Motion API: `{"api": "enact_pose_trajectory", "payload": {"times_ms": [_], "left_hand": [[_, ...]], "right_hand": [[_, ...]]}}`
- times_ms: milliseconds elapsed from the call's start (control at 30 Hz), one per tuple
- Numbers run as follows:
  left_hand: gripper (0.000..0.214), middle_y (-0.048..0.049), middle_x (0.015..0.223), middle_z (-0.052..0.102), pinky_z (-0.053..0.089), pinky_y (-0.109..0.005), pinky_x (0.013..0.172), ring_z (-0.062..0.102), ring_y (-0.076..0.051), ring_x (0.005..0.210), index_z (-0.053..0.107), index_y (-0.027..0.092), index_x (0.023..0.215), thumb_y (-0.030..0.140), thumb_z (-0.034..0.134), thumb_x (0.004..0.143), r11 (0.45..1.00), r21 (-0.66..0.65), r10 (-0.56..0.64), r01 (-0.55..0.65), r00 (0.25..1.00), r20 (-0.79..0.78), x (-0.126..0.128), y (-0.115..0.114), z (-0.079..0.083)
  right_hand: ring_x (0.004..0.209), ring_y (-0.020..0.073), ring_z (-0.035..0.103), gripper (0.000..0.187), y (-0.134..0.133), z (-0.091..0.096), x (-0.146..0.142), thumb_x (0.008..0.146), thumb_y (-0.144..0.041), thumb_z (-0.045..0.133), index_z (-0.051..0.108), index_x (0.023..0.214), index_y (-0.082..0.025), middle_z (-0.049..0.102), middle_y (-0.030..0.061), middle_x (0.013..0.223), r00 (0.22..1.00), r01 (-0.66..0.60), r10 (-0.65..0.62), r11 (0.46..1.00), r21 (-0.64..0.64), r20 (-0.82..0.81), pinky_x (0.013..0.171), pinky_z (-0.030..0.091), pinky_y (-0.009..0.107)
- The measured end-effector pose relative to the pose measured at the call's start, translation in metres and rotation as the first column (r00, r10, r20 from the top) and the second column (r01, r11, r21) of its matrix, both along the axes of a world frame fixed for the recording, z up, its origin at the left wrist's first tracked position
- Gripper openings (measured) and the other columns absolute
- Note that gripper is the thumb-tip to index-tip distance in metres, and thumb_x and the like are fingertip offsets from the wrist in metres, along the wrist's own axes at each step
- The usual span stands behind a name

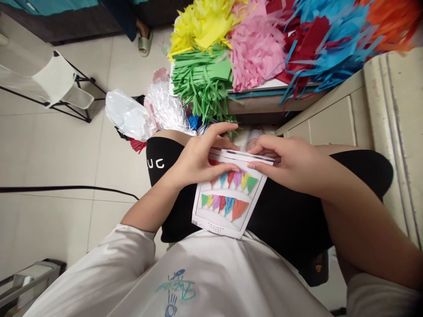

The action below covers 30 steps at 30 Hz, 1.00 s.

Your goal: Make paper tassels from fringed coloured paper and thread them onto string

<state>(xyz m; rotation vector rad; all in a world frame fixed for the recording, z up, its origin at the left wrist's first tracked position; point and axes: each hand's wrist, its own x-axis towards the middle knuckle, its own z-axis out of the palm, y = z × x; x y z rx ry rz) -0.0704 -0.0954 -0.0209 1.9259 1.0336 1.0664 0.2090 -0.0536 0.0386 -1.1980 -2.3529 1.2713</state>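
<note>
A flat white tassel bunting packet (228,215), printed with rows of coloured tassels and upside-down lettering, rests on my lap. My left hand (209,156) holds it near its far left edge, the thumb lying across the printed front and the index finger lifted. On the far right corner, my right hand (280,160) pinches the packet's edge between thumb and fingers. Both hands sit at the packet's far edge, where a shiny strip shows. The fingertips behind the packet are partly hidden.
Ahead stands a table with piles of cut tissue fringe: yellow (205,26), green (203,75), pink (257,48), blue (343,44) and orange (393,24). Plastic bags (128,114) lie on the floor. A white folding chair (56,79) stands left; a cream cabinet (324,119) is right.
</note>
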Motion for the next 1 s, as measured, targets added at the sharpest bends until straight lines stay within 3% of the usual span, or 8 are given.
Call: {"api": "enact_pose_trajectory", "payload": {"times_ms": [167,400,667,833,1000], "left_hand": [[0.093,-0.0078,0.108,0.088,0.067,-0.036,0.091,0.089,-0.028,0.103,0.065,0.027,0.152,0.07,0.102,0.079,0.998,-0.06,0.016,-0.014,0.999,0.039,-0.002,-0.001,-0.003],[0.084,-0.0082,0.103,0.089,0.067,-0.036,0.098,0.089,-0.028,0.105,0.07,0.023,0.14,0.065,0.105,0.077,0.988,-0.154,0.0,0.031,0.981,0.196,-0.006,0.001,-0.006],[0.025,-0.0101,0.105,0.091,0.07,-0.035,0.087,0.086,-0.022,0.094,0.093,0.025,0.107,0.047,0.094,0.096,0.998,0.031,-0.06,0.057,0.99,0.13,-0.002,0.006,-0.005],[0.019,-0.0095,0.103,0.089,0.069,-0.033,0.085,0.086,-0.02,0.093,0.096,0.028,0.106,0.045,0.093,0.097,0.997,0.023,-0.074,0.072,0.989,0.129,-0.003,0.005,-0.005],[0.021,-0.0072,0.1,0.086,0.065,-0.029,0.079,0.082,-0.017,0.088,0.094,0.026,0.113,0.036,0.096,0.095,0.993,0.096,-0.077,0.063,0.986,0.147,-0.003,0.003,0.0]], "right_hand": [[0.086,0.0266,0.077,0.02,-0.014,-0.013,-0.001,0.098,-0.046,0.08,0.078,0.103,-0.027,0.085,0.0044,0.098,0.995,0.086,-0.085,0.996,0.007,-0.053,0.074,0.057,0.037],[0.084,0.0258,0.078,0.025,-0.027,-0.027,-0.004,0.092,-0.05,0.087,0.083,0.096,-0.026,0.085,0.0058,0.097,0.928,0.262,-0.3,0.947,-0.185,-0.22,0.07,0.066,0.038],[0.083,0.0276,0.079,0.024,-0.032,-0.03,-0.005,0.096,-0.05,0.086,0.086,0.092,-0.027,0.085,0.0069,0.095,0.912,0.342,-0.353,0.936,-0.087,-0.208,0.069,0.066,0.04],[0.073,0.0235,0.073,0.024,-0.032,-0.028,-0.004,0.097,-0.05,0.086,0.085,0.088,-0.027,0.082,0.0047,0.086,0.918,0.325,-0.335,0.942,-0.082,-0.21,0.063,0.059,0.036],[0.077,0.0223,0.078,0.021,-0.033,-0.029,-0.005,0.095,-0.045,0.088,0.087,0.09,-0.024,0.087,0.0053,0.092,0.903,0.323,-0.336,0.942,-0.092,-0.269,0.064,0.06,0.032]]}}
